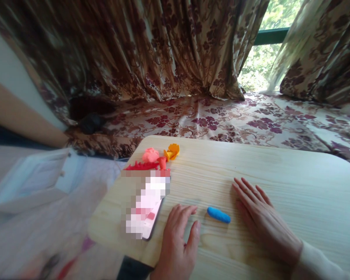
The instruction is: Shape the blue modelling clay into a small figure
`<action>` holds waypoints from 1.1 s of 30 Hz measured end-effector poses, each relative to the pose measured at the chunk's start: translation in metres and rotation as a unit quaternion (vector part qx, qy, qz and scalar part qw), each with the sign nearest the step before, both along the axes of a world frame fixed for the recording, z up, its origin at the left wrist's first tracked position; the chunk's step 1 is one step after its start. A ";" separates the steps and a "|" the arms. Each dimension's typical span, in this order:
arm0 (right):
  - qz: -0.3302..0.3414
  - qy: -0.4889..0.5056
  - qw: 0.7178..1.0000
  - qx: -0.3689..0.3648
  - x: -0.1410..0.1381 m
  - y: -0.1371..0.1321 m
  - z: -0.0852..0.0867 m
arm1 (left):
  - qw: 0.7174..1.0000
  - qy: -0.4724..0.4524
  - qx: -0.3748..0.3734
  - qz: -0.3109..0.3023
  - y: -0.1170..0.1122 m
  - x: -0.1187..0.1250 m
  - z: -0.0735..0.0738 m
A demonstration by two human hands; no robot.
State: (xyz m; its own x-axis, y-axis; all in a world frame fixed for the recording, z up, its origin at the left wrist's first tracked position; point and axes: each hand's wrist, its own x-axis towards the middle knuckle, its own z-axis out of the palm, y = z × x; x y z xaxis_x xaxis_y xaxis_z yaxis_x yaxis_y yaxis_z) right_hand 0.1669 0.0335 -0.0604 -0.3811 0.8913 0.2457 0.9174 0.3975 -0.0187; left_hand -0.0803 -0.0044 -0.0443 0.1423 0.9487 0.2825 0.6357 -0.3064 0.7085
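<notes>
A short blue clay roll (218,214) lies on the pale wooden table (280,182) between my two hands. My left hand (179,237) rests flat on the table just left of the roll, fingers stretched forward and holding nothing. My right hand (258,212) lies flat to the right of the roll, fingers spread and pointing up-left, also holding nothing. Neither hand touches the roll.
A phone (147,206) lies near the table's left edge. Beyond it sit small clay shapes: a pink one (150,155), a red one (142,166) and an orange one (172,151). Floral cloth (210,116) and curtains (151,46) lie behind the table.
</notes>
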 end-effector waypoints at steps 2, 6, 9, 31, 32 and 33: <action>-0.038 0.006 0.999 -0.001 0.007 0.022 -0.004 | 1.000 0.001 0.005 0.008 -0.001 0.000 0.001; -0.035 0.001 0.999 0.033 0.043 0.002 -0.010 | 1.000 -0.001 0.022 0.009 -0.001 0.000 0.001; 0.000 -0.020 0.999 0.048 0.047 -0.039 -0.007 | 1.000 -0.007 0.016 -0.001 0.000 0.000 0.000; -0.054 0.295 0.953 0.035 0.014 -0.019 0.038 | 0.858 -0.481 -0.179 0.021 0.070 0.084 0.057; -0.045 0.357 0.933 0.007 0.003 -0.004 0.045 | 0.812 -0.533 -0.236 0.014 0.081 0.090 0.062; -0.028 0.400 0.916 0.000 -0.008 0.010 0.050 | 0.767 -0.573 -0.288 -0.006 0.090 0.094 0.066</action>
State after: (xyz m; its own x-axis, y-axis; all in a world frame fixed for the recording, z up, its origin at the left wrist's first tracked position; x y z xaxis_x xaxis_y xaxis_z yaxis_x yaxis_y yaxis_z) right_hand 0.1590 0.0433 -0.0099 -0.0321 0.9041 0.4262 0.6294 0.3495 -0.6940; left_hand 0.0137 0.0861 0.0213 0.1227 0.9637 -0.2372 -0.5073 0.2663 0.8196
